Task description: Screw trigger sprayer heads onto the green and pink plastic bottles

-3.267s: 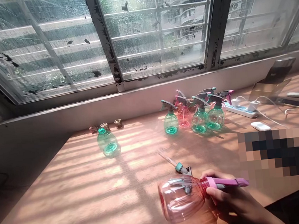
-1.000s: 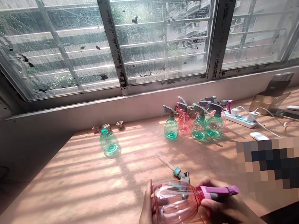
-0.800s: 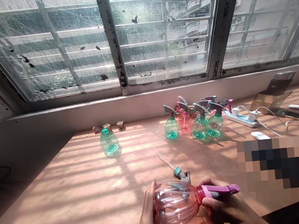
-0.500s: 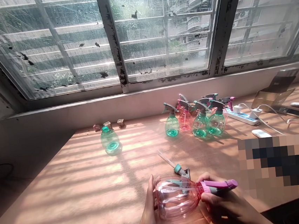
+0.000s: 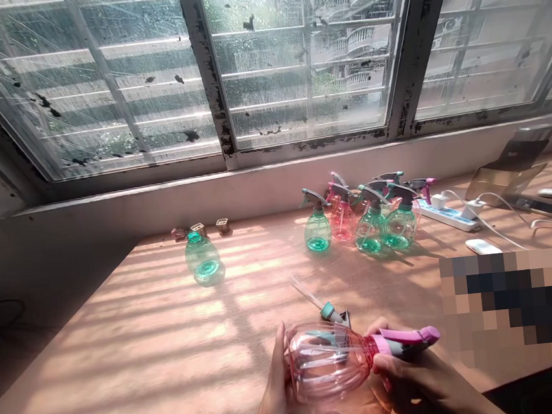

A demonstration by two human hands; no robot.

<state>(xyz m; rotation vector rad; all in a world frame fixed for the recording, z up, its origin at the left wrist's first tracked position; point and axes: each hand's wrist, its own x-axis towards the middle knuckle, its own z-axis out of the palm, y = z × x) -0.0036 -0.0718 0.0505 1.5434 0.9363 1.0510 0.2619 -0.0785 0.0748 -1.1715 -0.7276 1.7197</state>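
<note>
A clear pink spray bottle (image 5: pixel 327 365) lies tilted on its side between my hands, its pink and grey trigger head pointing right. My left hand (image 5: pixel 278 389) cups the base end, thumb below and fingers behind. At the neck, the fingers of my right hand (image 5: pixel 404 373) pinch around the pink collar. Just behind the bottle lies a loose spray head (image 5: pixel 332 312) with a green collar and a clear dip tube, partly hidden by the bottle. Farther left stands a green bottle (image 5: pixel 203 259) with an open neck and no spray head.
Several green and pink spray bottles (image 5: pixel 317 229) with heads stand at the back, right of centre. Beside them are a white power strip (image 5: pixel 447 215) with cables and a white mouse (image 5: pixel 483 247). Small blocks (image 5: pixel 222 225) sit near the wall under the window. A blurred patch covers the right side.
The pink trigger head has turned slightly about the bottle's axis, showing more of its grey side. Both hands keep nearly the same place on the bottle.
</note>
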